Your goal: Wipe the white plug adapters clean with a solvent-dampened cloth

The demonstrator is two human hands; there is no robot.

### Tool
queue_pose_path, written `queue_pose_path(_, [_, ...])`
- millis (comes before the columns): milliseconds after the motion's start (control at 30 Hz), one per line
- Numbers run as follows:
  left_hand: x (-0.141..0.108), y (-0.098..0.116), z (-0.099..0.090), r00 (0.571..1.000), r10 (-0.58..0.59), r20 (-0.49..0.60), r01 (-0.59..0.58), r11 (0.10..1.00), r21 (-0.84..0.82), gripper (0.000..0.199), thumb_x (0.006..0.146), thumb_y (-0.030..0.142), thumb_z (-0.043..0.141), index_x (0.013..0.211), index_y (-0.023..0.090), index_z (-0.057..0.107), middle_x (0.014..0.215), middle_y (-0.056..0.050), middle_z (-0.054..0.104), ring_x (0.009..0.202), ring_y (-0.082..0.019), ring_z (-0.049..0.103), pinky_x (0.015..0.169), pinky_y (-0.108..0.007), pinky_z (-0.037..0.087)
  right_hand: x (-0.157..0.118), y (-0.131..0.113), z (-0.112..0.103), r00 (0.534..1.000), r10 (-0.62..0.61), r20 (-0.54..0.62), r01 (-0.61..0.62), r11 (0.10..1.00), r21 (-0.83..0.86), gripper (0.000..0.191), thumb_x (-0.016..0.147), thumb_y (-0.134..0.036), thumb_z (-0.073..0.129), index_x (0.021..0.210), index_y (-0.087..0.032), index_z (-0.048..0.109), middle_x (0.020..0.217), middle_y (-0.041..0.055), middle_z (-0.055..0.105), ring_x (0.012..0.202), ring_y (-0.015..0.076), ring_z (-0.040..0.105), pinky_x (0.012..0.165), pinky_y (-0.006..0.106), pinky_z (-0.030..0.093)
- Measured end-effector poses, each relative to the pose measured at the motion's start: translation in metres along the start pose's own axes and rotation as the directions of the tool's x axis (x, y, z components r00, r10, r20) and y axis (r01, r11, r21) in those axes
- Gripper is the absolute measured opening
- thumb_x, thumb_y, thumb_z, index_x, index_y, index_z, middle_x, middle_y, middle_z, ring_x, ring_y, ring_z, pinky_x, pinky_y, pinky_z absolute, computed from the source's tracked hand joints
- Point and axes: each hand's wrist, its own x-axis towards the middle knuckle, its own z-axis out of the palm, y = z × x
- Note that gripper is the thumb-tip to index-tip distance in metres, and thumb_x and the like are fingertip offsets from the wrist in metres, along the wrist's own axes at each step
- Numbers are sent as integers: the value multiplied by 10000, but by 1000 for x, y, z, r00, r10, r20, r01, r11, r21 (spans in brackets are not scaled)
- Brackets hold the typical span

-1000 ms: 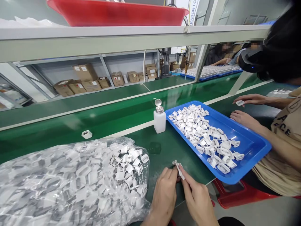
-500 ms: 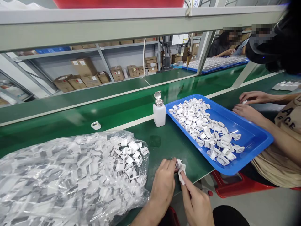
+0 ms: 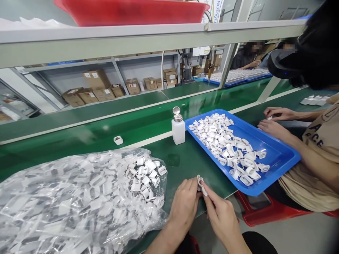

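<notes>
Near the table's front edge, my left hand is closed, its fingertips around a small white plastic plug part that is mostly hidden. My right hand pinches a folded white cloth and presses it against that part. To the left lies a large clear plastic bag full of similar white parts, its open end towards my hands. On the right a blue tray bears many of these parts on its far and left side. A white pump bottle with its metal lid raised stands beyond my hands.
One white part sits on the green belt behind the bag. A co-worker's hands hold a small white piece beyond the tray. A red stool stands below it. Overhead, a shelf beam carries a red bin.
The cloth has folded closer around the part, covering its exposed metal end. The lone part on the belt has moved right. The camera view has tilted up slightly.
</notes>
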Motion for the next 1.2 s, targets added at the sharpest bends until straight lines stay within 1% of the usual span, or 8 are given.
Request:
queue_pose_path(100, [0, 1, -2, 1000, 2, 11, -2, 1000, -18, 380, 947, 29, 483, 1281, 176, 587, 1067, -73, 715, 953, -261, 622, 830, -413, 571, 7, -4, -1, 1000, 23, 19, -21, 993, -113, 496, 1048, -324, 321, 1428, -176, 603, 904, 117, 801, 707, 257, 756, 580, 301, 518])
queue_pose_path(267, [-2, -1, -1, 1000, -22, 17, 23, 999, -45, 335, 926, 39, 535, 1213, 185, 628, 1034, -63, 710, 977, -264, 627, 864, -423, 557, 11, -6, -5, 996, 83, 33, -81, 995, -55, 518, 1054, -379, 306, 1403, -172, 629, 630, 46, 727, 561, 245, 699, 537, 304, 497])
queue_pose_path(467, [-4, 0, -3, 995, -86, 58, 90, 993, -80, 588, 930, 121, 613, 1492, 160, 445, 1244, -127, 689, 1154, -309, 614, 998, -489, 518, -5, -3, -7, 954, 281, -109, -263, 953, 153, 593, 1023, -530, 389, 1437, -161, 600, 435, -39, 564, 419, 199, 599, 445, 270, 464])
queue_pose_path(700, [-6, 0, -20, 994, -58, 89, 77, 971, -225, 701, 908, 62, 557, 1547, 279, 367, 1504, -72, 553, 1329, -257, 543, 1091, -410, 474, -3, -9, -7, 951, 279, -133, -260, 955, 145, 555, 1019, -512, 404, 1390, -180, 650, 418, -38, 536, 387, 204, 573, 408, 273, 435])
queue_pose_path(833, [-2, -2, -15, 998, -5, 62, 14, 989, -149, 474, 901, -4, 453, 1272, 233, 626, 1196, -59, 723, 1103, -248, 631, 964, -401, 524, -2, -17, 9, 973, 206, -106, -194, 974, 114, 527, 1035, -451, 382, 1397, -169, 641, 676, 65, 754, 542, 234, 708, 493, 265, 506])
queue_pose_path(1000, [1, -1, -6, 998, -55, -7, 54, 993, -101, 355, 886, -15, 393, 960, 191, 673, 911, -68, 694, 876, -244, 607, 786, -368, 509, -21, -15, 35, 991, 65, -113, -59, 996, 60, 522, 1051, -358, 336, 1503, -165, 511, 1065, 156, 789, 798, 224, 774, 652, 239, 548])
queue_pose_path(1100, [2, -3, -8, 999, -49, -15, 45, 977, -211, 359, 890, 4, 417, 1037, 202, 679, 981, -70, 703, 943, -243, 621, 832, -371, 497, -35, -11, 33, 989, 84, -118, -65, 986, 157, 538, 1042, -444, 361, 1436, -162, 597, 875, 117, 787, 647, 189, 718, 624, 230, 525])
queue_pose_path(1200, [0, 3, -15, 996, -78, -40, 61, 943, -328, 366, 833, -11, 480, 1057, 204, 673, 998, -56, 701, 928, -218, 639, 819, -336, 503, -42, -11, 11, 947, 306, -97, -261, 909, 325, 597, 983, -589, 468, 1349, -170, 685, 544, 6, 628, 444, 158, 551, 466, 227, 428])
